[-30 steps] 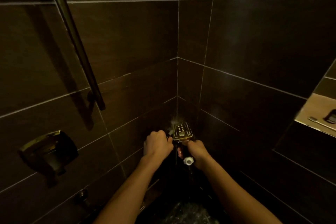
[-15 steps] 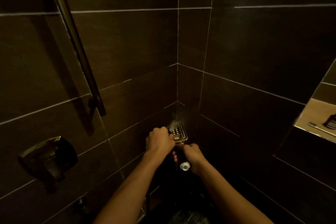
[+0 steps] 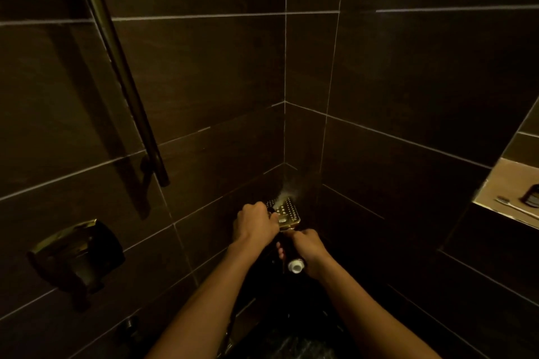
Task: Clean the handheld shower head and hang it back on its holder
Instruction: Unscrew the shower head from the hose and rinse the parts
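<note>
While a puff of pale spray (image 3: 284, 195) lifts off its top edge, the shower head (image 3: 287, 213) sits low in the corner of the dark-tiled stall. Its square gold nozzle face is turned up toward the camera.

The right hand (image 3: 309, 248) is wrapped round the handle (image 3: 296, 260), fingers fully closed, and the white end (image 3: 295, 267) pokes out below the palm. The left hand (image 3: 254, 224) is balled up tight against the left edge of the nozzle face. Something small and dark shows at its fingertips, maybe a scrubbing tool, but in this gloom there's no telling what it grips, if anything.

Handling call: this looks like a rigid, metal-finish piece, probably with some heft at the head end. It is wet, so likely slick. The handle is the place to take it, as the right hand does, close under the head so it can't twist. The nozzle face is for rubbing, not gripping.

Up on the left wall, well apart from both hands, runs the slide rail (image 3: 122, 76), presumably where the hanging will happen. The holder itself cannot be made out.
</note>
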`<state>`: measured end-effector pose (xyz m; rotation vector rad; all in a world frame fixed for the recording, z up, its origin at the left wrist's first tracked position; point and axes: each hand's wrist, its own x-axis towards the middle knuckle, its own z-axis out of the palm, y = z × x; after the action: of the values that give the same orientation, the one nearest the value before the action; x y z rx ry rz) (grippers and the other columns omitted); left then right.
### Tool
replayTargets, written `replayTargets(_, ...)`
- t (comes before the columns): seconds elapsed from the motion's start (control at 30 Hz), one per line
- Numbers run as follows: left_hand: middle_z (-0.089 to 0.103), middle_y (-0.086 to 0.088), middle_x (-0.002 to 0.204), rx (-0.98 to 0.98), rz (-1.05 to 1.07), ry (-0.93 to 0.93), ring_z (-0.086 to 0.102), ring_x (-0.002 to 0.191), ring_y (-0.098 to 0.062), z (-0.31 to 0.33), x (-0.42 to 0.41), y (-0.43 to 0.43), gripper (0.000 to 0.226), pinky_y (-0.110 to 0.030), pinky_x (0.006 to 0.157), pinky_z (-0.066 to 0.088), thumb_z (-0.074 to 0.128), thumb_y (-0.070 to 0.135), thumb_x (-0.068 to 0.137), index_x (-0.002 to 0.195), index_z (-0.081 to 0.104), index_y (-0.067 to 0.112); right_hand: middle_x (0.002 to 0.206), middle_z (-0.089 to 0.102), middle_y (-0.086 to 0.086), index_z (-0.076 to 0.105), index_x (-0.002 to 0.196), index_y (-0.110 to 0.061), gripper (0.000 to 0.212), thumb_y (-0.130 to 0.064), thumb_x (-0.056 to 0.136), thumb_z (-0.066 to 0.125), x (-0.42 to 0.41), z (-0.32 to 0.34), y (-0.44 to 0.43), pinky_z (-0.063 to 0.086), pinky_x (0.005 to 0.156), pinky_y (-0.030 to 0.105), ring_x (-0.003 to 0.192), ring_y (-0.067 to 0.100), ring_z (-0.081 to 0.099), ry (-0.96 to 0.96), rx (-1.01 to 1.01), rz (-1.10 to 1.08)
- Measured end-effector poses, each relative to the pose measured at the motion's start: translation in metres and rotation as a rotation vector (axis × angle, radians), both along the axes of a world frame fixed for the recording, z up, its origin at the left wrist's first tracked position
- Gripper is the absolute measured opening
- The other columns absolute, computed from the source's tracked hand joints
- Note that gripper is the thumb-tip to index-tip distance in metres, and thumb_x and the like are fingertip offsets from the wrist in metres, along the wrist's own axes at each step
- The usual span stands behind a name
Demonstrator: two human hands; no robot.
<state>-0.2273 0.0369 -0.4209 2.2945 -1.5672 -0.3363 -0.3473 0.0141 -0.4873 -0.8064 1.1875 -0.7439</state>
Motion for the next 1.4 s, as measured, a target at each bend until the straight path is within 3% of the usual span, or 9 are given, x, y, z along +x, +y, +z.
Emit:
replayTargets(0.4, 0.062, 0.002, 0.078, 0.002, -0.064, 0.062, 0.058, 0.067, -0.012, 0.004, -0.006, -0.006, 0.025, -0.026, 0.056, 0.044, 0.063, 0.042, 0.092, 0.083, 0.063, 0.018, 0.066, 0.067, 0.019, 0.069, 0.080, 0.005, 0.024, -0.006, 0.097, 0.057, 0.008, 0.007, -0.015, 0.055, 0.056, 0.035, 0.054, 0.026, 0.065, 0.087, -0.056, -0.034)
replayTargets(0.53, 0.058, 0.005, 0.068, -0.003, -0.061, 0.078, 0.054, 0.058, -0.006, 0.005, -0.007, -0.006, 0.025, -0.021, 0.050, 0.040, 0.064, 0.039, 0.093, 0.085, 0.064, 0.015, 0.089, 0.075, 0.025, 0.071, 0.090, 0.004, 0.019, -0.009, 0.096, 0.058, 0.011, 0.006, -0.026, 0.060, 0.075, 0.047, 0.082, 0.039, 0.075, 0.146, -0.064, -0.061)
replayTargets(0.63, 0.063, 0.002, 0.081, -0.006, -0.055, 0.057, 0.061, 0.074, -0.013, 0.005, -0.006, -0.009, 0.029, -0.028, 0.061, 0.050, 0.065, 0.043, 0.090, 0.090, 0.067, 0.014, 0.091, 0.074, 0.022, 0.071, 0.094, 0.006, 0.019, -0.010, 0.094, 0.059, 0.013, 0.008, -0.035, 0.057, 0.065, 0.038, 0.077, 0.030, 0.072, 0.198, -0.084, -0.065)
replayTargets(0.83, 0.068, 0.001, 0.081, -0.005, -0.072, 0.089, 0.066, 0.075, -0.016, 0.005, -0.004, -0.019, 0.029, -0.033, 0.065, 0.057, 0.066, 0.047, 0.086, 0.082, 0.066, 0.019, 0.095, 0.076, 0.021, 0.073, 0.087, -0.002, 0.016, -0.012, 0.088, 0.061, 0.012, 0.005, -0.056, 0.060, 0.085, 0.051, 0.092, 0.037, 0.074, 0.229, -0.088, -0.081)
replayTargets(1.0, 0.061, 0.000, 0.084, -0.005, -0.070, 0.080, 0.060, 0.075, -0.016, 0.005, -0.011, -0.032, 0.029, -0.029, 0.057, 0.044, 0.065, 0.047, 0.088, 0.080, 0.060, 0.020, 0.099, 0.074, 0.021, 0.070, 0.089, -0.002, 0.016, -0.009, 0.090, 0.056, 0.010, 0.007, -0.068, 0.059, 0.089, 0.052, 0.095, 0.036, 0.073, 0.224, -0.081, -0.078)
replayTargets(1.13, 0.064, 0.001, 0.089, 0.010, -0.055, 0.074, 0.063, 0.081, -0.017, 0.003, -0.009, -0.044, 0.027, -0.033, 0.067, 0.054, 0.065, 0.047, 0.088, 0.089, 0.065, 0.020, 0.096, 0.075, 0.022, 0.071, 0.093, 0.003, 0.017, -0.011, 0.090, 0.061, 0.009, 0.005, -0.078, 0.060, 0.082, 0.047, 0.090, 0.036, 0.075, 0.197, -0.055, -0.090)
replayTargets(1.2, 0.059, 0.003, 0.083, 0.012, -0.044, 0.042, 0.058, 0.074, -0.013, 0.002, -0.004, -0.049, 0.025, -0.030, 0.063, 0.049, 0.064, 0.044, 0.090, 0.090, 0.065, 0.020, 0.091, 0.076, 0.025, 0.073, 0.092, 0.008, 0.022, -0.013, 0.085, 0.068, 0.008, -0.001, -0.085, 0.061, 0.075, 0.044, 0.080, 0.035, 0.075, 0.174, -0.052, -0.084)
replayTargets(1.3, 0.051, 0.005, 0.078, -0.015, -0.023, -0.002, 0.052, 0.071, -0.012, 0.002, 0.004, -0.056, 0.022, -0.030, 0.062, 0.045, 0.061, 0.041, 0.092, 0.091, 0.065, 0.020, 0.091, 0.077, 0.028, 0.077, 0.089, 0.006, 0.037, -0.022, 0.065, 0.071, 0.004, -0.038, -0.115, 0.060, 0.080, 0.058, 0.075, 0.037, 0.075, 0.149, -0.070, -0.078)
replayTargets(1.4, 0.052, 0.006, 0.079, 0.012, -0.030, 0.031, 0.055, 0.071, -0.010, 0.004, 0.009, -0.059, 0.017, -0.027, 0.058, 0.043, 0.061, 0.040, 0.093, 0.089, 0.060, 0.023, 0.091, 0.077, 0.025, 0.073, 0.100, 0.006, 0.042, -0.021, 0.068, 0.071, 0.000, -0.045, -0.126, 0.062, 0.078, 0.056, 0.073, 0.036, 0.074, 0.123, -0.040, -0.092)
